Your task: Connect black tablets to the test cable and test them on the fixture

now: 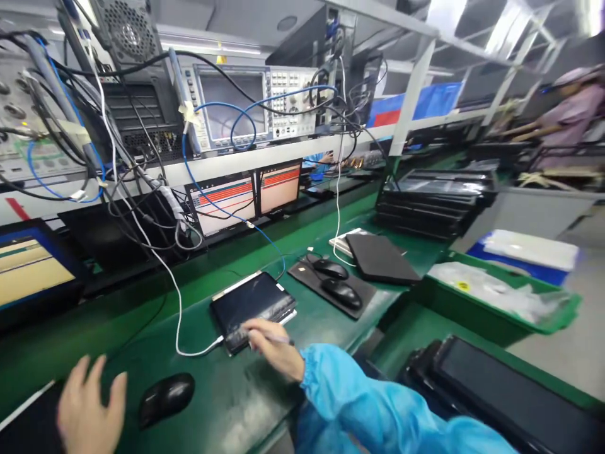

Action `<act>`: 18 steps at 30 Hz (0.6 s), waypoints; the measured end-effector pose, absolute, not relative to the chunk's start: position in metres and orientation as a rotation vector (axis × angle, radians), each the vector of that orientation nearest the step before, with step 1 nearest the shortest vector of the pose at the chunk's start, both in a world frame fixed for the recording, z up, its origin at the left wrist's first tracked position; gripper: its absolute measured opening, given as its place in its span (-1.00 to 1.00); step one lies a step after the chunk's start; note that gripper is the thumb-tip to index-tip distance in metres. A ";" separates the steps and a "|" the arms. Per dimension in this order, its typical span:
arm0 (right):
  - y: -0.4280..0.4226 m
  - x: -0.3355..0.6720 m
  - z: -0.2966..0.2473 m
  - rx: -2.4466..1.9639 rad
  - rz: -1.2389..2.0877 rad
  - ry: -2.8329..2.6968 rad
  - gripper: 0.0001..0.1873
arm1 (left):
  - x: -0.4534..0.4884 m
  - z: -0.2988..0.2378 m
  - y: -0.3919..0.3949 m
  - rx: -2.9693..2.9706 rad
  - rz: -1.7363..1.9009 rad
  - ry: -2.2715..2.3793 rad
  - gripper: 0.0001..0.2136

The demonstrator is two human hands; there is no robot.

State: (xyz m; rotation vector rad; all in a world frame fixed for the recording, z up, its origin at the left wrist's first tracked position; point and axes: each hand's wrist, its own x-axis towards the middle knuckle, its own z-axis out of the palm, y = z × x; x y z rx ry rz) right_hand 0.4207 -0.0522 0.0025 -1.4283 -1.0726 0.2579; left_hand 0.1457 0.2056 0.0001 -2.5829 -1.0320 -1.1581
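A head-worn camera looks down on a green workbench [227, 391] in an electronics test line. The landmark is a small dark tablet [252, 304] lying flat, screen up, near the bench's front edge.

The person's right hand [274, 349], in a bright blue sleeve [359, 403], rests on the tablet's near edge. Its fingers are pressed together around what looks like a thin stylus or pen [278, 339]; the tip is too blurred to tell exactly where it meets the glass. A white cable [178, 315] is plugged into the tablet's near-left corner and climbs toward the tangle of leads behind it, which likely explains why the tablet sits so close to the rack.

To the left of the tablet, the left hand [89, 407] lies palm down on the bench, fingers spread and holding nothing, just beside a black mouse [166, 398] but apart from it.

To the right of the tablet, two more mice [336, 280] sit on a dark pad, and beyond them lies a closed dark device [380, 258]. Behind the tablet, two small monitors [250, 195] show orange and white test screens, with a signal analyser [246, 107] on the shelf above. Far right of the tablet, a green bin [496, 293] holds clear plastic bags, and another worker in a pink smock [574, 104] stands well apart.
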 end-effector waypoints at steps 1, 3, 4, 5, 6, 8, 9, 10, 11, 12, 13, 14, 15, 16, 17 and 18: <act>-0.062 0.438 0.000 -1.455 0.239 -0.979 -0.58 | 0.172 0.000 0.180 -2.647 -1.176 -0.911 -0.55; -0.079 0.475 -0.004 -1.541 0.153 -0.852 -0.48 | 0.220 -0.005 0.138 -2.797 -1.052 -0.707 -0.68; -0.087 0.493 -0.007 -1.627 0.101 -0.810 -0.47 | 0.241 -0.009 0.121 -2.850 -0.955 -0.680 -0.69; -0.093 0.512 -0.011 -1.729 0.058 -0.772 -0.47 | 0.260 -0.012 0.108 -2.904 -0.826 -0.683 -0.69; -0.098 0.530 -0.016 -1.834 0.039 -0.747 -0.50 | 0.276 -0.015 0.099 -2.951 -0.679 -0.724 -0.69; -0.102 0.560 -0.028 -1.994 0.066 -0.745 -0.58 | 0.301 -0.017 0.088 -3.019 -0.385 -0.845 -0.68; -0.101 0.572 -0.035 -2.035 0.102 -0.758 -0.63 | 0.309 -0.016 0.085 -3.036 -0.274 -0.908 -0.69; -0.097 0.581 -0.042 -2.054 0.141 -0.776 -0.67 | 0.314 -0.013 0.084 -3.045 -0.197 -0.966 -0.71; -0.091 0.588 -0.049 -2.071 0.177 -0.798 -0.68 | 0.317 -0.009 0.085 -3.053 -0.149 -1.013 -0.71; -0.084 0.592 -0.054 -2.082 0.209 -0.817 -0.67 | 0.318 -0.005 0.085 -3.061 -0.125 -1.052 -0.72; -0.075 0.594 -0.059 -2.088 0.233 -0.833 -0.64 | 0.317 -0.001 0.087 -3.072 -0.109 -1.085 -0.73; -0.065 0.595 -0.063 -2.094 0.246 -0.843 -0.60 | 0.314 0.003 0.087 -3.090 -0.094 -1.116 -0.74; -0.056 0.595 -0.066 -2.101 0.249 -0.844 -0.54 | 0.310 0.007 0.088 -3.116 -0.086 -1.141 -0.75; -0.049 0.594 -0.068 -2.111 0.242 -0.838 -0.49 | 0.307 0.009 0.087 -3.148 -0.086 -1.157 -0.74; -0.045 0.593 -0.069 -2.119 0.229 -0.832 -0.43 | 0.304 0.012 0.086 -3.185 -0.093 -1.163 -0.73; -0.044 0.593 -0.069 -2.123 0.211 -0.832 -0.39 | 0.301 0.014 0.084 -3.224 -0.103 -1.162 -0.73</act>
